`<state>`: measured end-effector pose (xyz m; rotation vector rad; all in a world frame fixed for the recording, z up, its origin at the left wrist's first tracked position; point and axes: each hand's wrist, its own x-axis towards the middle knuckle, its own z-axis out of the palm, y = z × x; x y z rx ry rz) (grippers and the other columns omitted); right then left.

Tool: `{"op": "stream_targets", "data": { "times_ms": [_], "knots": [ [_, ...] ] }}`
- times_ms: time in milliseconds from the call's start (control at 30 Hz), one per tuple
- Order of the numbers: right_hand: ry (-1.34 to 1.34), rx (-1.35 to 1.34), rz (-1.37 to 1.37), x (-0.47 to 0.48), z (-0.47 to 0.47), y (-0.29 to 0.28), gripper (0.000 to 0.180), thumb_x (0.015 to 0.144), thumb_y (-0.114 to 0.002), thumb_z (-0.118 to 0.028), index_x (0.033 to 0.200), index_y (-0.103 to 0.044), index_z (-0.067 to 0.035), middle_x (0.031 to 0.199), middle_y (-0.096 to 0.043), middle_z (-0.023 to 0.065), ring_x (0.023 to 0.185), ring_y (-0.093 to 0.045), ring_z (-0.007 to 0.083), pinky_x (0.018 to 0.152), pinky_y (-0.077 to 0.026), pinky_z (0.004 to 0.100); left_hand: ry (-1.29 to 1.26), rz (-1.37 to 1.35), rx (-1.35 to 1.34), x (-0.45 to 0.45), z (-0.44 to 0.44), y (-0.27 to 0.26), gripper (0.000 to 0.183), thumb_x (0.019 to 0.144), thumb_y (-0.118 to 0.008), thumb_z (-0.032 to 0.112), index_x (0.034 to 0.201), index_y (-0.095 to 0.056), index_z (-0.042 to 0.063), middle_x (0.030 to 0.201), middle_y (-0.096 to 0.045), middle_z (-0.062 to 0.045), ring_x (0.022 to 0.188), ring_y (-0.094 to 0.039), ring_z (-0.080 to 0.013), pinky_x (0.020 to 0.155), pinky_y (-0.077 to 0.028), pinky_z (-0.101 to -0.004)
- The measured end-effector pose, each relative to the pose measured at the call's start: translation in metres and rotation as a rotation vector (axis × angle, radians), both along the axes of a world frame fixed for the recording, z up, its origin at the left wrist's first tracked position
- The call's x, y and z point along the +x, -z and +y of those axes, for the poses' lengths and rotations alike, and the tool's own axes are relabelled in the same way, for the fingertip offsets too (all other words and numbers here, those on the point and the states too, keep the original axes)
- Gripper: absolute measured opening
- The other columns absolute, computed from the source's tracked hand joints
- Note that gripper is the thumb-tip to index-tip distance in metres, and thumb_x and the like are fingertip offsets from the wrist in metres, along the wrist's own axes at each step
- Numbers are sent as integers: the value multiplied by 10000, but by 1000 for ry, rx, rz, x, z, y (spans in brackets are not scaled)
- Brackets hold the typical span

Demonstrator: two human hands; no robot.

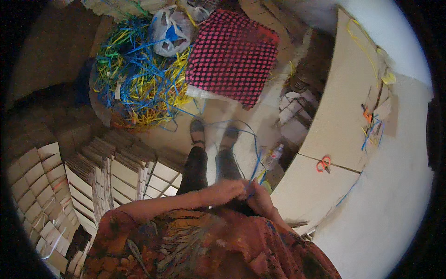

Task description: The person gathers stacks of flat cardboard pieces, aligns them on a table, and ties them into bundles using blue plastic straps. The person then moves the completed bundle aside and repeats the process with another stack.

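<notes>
Close in front of my waist, my left hand [230,191] and my right hand [259,197] are together, both closed around a blue plastic strap [257,146]. The strap loops up from my fingers and runs back past my shoes towards a large tangled heap of blue, yellow and green plastic strapping [139,76]. Blur hides exactly how my fingers grip it. A short piece of strap also shows just beyond my right hand.
To the right is a cardboard-topped table [327,118] with orange-handled scissors [324,164] and strap scraps [373,134]. A plastic bottle [275,155] is beside it. Stacked flat cardboard [115,171] stands left. Ahead lie a pink-and-black patterned cloth [233,55] and a plastic bag [170,33].
</notes>
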<state>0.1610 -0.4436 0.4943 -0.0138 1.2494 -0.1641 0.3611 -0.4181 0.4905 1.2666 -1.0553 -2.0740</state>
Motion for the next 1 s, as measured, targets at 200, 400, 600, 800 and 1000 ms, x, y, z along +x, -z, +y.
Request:
{"op": "stream_targets", "data": {
  "times_ms": [200,400,600,800,1000],
  "knots": [
    [384,-203,-246,12,-44,-45,486,937,-409,-423,1147,-476,10,625,-445,8,644,-500,180,747,-429,361,168,-170,48,-3,47,4,245,905,-492,228,903,-589,3,799,-602,-133,750,-579,-224,686,-458,-347],
    [-45,-456,145,2,-42,-82,238,954,-418,-218,1009,-549,-27,546,-387,-24,479,-360,100,516,-345,253,224,-296,48,36,64,10,276,900,-499,260,888,-614,9,770,-601,-137,738,-586,-220,685,-458,-337],
    [-243,-410,49,25,29,-65,205,905,-513,-243,964,-574,-57,775,-597,111,689,-571,197,640,-446,357,-283,508,767,1,-37,-37,416,928,-480,355,1110,-545,-13,997,-630,-148,925,-611,-264,835,-485,-388],
    [-402,-281,52,-19,92,15,270,865,-553,-286,1060,-577,-101,938,-626,93,808,-603,254,731,-458,357,-315,261,270,-8,-160,-87,330,935,-471,302,1079,-529,10,561,-447,29,413,-305,-58,407,-273,-212],
    [-713,-597,153,-31,119,-10,455,859,-561,-304,1248,-496,-76,1140,-590,107,1041,-555,247,890,-422,335,25,34,-78,-17,-185,-139,295,949,-427,259,1007,-560,2,546,-448,23,427,-323,-51,423,-271,-210]
  ]
}}
